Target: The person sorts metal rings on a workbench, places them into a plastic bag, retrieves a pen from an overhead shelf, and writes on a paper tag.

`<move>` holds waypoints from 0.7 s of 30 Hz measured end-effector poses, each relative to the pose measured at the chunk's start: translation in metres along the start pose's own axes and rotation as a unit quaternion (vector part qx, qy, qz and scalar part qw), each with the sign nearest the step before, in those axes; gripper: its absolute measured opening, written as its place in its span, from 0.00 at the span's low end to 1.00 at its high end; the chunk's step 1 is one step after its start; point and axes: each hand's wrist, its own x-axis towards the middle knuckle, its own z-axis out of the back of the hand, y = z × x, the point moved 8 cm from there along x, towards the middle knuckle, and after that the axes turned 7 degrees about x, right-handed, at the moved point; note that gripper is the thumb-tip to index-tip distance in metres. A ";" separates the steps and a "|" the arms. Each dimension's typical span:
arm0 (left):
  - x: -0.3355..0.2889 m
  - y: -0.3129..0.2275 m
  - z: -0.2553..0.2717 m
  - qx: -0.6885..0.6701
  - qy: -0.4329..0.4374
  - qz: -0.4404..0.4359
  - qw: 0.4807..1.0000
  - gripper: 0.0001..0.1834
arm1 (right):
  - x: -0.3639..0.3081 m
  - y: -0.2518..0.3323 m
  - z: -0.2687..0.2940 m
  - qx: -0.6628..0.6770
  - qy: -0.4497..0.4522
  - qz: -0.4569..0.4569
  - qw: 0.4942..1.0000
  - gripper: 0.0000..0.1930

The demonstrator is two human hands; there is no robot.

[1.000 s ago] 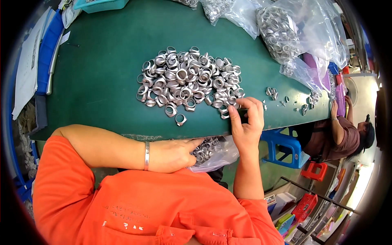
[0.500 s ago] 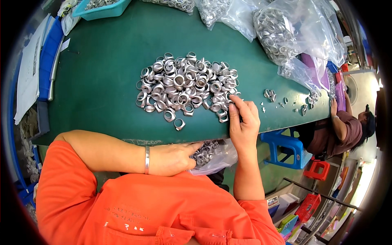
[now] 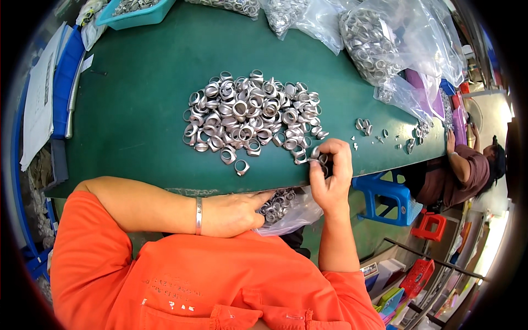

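Observation:
A heap of silver-coloured metal rings point(image 3: 247, 113) lies on the green table point(image 3: 137, 66) in front of me. My right hand point(image 3: 333, 173) is at the heap's near right, by the table's front edge, its fingers curled over a few rings point(image 3: 323, 159). Below that edge, a clear plastic bag point(image 3: 294, 221) with more rings point(image 3: 279, 206) inside hangs close to my body. My left hand point(image 3: 234, 214) is at the bag's mouth, thumb and forefinger on either side of the opening; its other fingers are hidden.
Bulging clear bags of rings point(image 3: 368, 47) stand along the far side. A turquoise tray point(image 3: 137, 17) holds more at the far left. Loose rings point(image 3: 363, 126) and small bits lie to the right. Beyond a blue stool point(image 3: 385, 201), a co-worker point(image 3: 465, 168) works at the table.
My right hand has drawn back toward the table's front edge, bringing several rings away from the heap under its curled fingers. My left hand and the bag have hardly moved.

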 end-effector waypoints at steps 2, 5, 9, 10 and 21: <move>-0.001 0.000 -0.001 0.005 -0.008 -0.006 1.000 0.08 | 0.007 0.012 -0.009 -0.073 0.042 0.033 0.996 0.21; -0.001 0.000 0.000 0.033 -0.027 -0.009 0.999 0.08 | 0.005 0.012 -0.014 -0.124 0.060 0.045 0.989 0.21; 0.001 0.000 0.000 -0.004 0.004 0.006 1.000 0.08 | 0.002 0.009 -0.010 -0.100 0.043 0.052 0.993 0.20; 0.001 0.000 0.000 -0.001 0.001 0.003 1.000 0.08 | 0.002 0.011 -0.010 -0.094 0.036 0.062 0.993 0.20; 0.001 0.000 0.000 0.009 0.021 0.010 1.000 0.07 | 0.005 0.019 -0.019 -0.120 0.038 0.094 0.988 0.16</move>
